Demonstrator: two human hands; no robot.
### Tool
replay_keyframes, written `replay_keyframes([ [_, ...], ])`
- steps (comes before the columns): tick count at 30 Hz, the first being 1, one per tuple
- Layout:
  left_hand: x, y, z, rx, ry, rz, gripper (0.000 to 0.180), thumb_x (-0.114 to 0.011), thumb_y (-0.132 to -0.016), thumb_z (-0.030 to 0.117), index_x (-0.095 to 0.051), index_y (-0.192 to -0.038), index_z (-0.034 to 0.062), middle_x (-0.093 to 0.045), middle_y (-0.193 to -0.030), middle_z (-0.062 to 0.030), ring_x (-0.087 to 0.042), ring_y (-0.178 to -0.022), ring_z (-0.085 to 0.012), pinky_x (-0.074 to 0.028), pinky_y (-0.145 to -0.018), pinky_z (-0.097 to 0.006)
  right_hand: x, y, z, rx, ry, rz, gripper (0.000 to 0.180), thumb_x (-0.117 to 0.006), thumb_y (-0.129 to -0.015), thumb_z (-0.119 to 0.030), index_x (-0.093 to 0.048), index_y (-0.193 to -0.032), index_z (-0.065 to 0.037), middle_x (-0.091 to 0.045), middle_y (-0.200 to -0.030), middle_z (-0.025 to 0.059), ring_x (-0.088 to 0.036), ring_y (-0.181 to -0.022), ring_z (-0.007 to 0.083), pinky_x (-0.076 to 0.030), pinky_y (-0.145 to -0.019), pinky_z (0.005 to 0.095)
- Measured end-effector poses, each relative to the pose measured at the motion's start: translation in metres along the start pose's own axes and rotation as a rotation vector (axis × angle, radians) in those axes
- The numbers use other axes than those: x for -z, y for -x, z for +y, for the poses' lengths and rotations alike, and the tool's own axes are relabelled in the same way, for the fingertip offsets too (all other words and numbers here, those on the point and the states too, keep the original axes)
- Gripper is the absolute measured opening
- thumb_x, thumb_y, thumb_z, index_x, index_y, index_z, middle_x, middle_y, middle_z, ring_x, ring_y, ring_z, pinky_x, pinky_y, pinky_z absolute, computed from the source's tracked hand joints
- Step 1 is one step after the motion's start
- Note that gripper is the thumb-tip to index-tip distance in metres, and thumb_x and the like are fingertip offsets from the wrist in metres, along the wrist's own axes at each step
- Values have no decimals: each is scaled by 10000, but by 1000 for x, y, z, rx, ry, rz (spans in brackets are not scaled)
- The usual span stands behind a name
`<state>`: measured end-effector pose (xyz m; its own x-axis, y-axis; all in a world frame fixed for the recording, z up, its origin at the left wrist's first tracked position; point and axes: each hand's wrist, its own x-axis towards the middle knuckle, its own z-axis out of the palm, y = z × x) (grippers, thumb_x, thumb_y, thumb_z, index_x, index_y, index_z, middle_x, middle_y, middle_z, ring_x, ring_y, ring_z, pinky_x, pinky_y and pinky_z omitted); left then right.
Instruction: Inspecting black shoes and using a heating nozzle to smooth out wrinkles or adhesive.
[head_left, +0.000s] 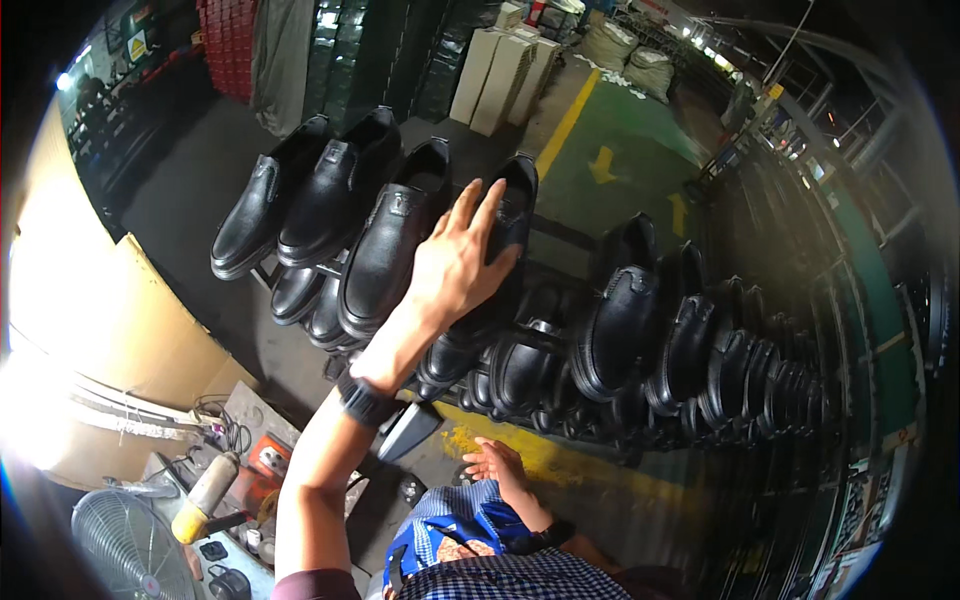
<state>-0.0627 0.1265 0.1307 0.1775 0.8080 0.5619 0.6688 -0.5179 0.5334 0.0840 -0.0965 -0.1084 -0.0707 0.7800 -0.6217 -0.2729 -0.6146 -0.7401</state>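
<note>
The left hand (455, 262) is raised from the lower edge of the view, with a dark band (366, 402) worn at the wrist. Its fingers are spread wide and laid flat on a black shoe (505, 225) at the right end of the rack's top row; nothing is gripped. The right hand (497, 464) is held low, near the lower edge of the view, palm open and fingers loosely curled, empty, above a blue checked cloth (470, 525).

Just left of the touched shoe, three more black shoes (330, 195) are set side by side on the top row of the rack (335, 268), toes pointing down and to the left. Below and to the right, further rows of black shoes (650, 320) are lined along the rack toward its far right end. Beyond the rack a green floor (640, 150) with a yellow line is seen. At the lower left a fan (120, 545) and a cardboard sheet (120, 300) are placed.
</note>
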Motion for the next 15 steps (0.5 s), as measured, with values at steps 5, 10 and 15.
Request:
replay_keyframes([
  [5,-11,-15,-6,139,27,-216,655,-705,-651,243,-348,-1192,150,-548,-1022,-190,-564,-897,-358,-483,-723,-399,7,6,2,48,7,21,321,-490,-862,-305,-535,-1098,-92,-631,-889,163,-626,-654,187,-486,-578,255],
  [10,14,56,0,47,316,14,613,-746,-618,143,-372,-1096,53,-506,-956,-174,-553,-892,-314,-459,-746,-365,8,9,-7,73,-47,53,337,-481,-868,-294,-509,-1089,-41,-633,-873,162,-616,-640,177,-477,-541,247],
  [15,46,146,13,240,698,28,592,-768,-652,205,-414,-1091,26,-467,-997,-74,-500,-758,-145,-437,-647,-267,-1,7,-34,452,282,98,314,-405,-895,-281,-513,-1053,-32,-607,-848,99,-600,-673,186,-474,-602,269],
])
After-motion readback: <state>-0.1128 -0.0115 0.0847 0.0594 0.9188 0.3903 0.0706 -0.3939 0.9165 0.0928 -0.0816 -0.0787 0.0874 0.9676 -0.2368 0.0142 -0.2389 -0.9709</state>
